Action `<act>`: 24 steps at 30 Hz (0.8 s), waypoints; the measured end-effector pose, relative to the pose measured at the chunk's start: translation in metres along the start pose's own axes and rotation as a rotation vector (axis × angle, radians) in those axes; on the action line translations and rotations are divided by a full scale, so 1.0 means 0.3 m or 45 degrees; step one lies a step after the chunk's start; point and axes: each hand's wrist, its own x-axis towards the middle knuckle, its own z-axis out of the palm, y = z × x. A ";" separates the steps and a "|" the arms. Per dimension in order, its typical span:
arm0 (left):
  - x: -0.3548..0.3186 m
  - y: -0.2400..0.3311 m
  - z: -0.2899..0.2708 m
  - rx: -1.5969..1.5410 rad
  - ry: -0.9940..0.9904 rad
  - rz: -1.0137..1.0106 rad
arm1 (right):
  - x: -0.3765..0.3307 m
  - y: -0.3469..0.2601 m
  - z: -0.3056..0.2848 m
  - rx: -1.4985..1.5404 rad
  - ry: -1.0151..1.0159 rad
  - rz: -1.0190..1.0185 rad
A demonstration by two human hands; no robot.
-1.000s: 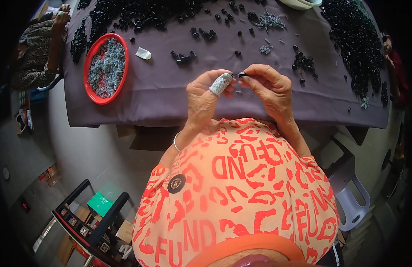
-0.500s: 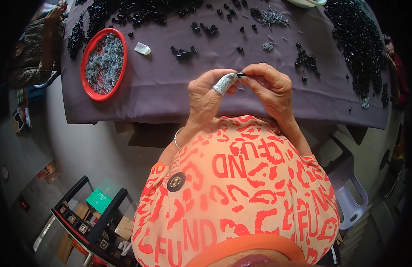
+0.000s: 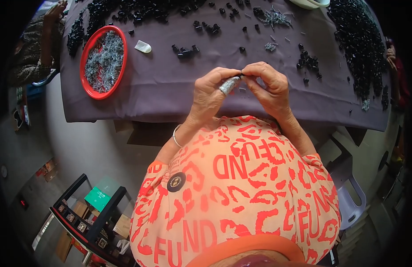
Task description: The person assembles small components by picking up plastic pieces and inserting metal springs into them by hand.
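Black part: between the fingertips of both hands, at the spot where they meet; mostly hidden by them, so its shape cannot be told.
Left hand: pinching the part from its left side, fingertips touching the other hand's or very nearly so.
Cover: whitish, wrapped around one digit of the left hand, just below the part.
Right hand: pinching the part from its right side, index finger bent over the top.
Cloth: purple-grey, spread beneath the hands.
Grey piece: on the cloth, just below the meeting fingertips.
Bowl: red-rimmed, well to the left of the hands, filled with grey pieces.
Cap: pale, lying between bowl and hands.
Black clusters: one beyond the left hand, another right of the right hand.
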 end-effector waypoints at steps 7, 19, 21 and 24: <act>0.060 -0.103 -0.021 1.048 0.069 0.551 | 0.039 0.082 0.020 -0.589 -0.125 -0.375; 0.114 -0.010 -0.039 -0.010 -0.249 -0.697 | 0.023 0.101 0.020 -0.680 -0.194 -0.244; 0.117 0.000 -0.046 -0.024 -0.240 -0.728 | 0.007 0.108 0.031 -0.600 -0.157 -0.205; 0.122 0.009 -0.041 -0.045 -0.224 -0.784 | 0.012 0.092 0.017 -0.579 -0.215 -0.198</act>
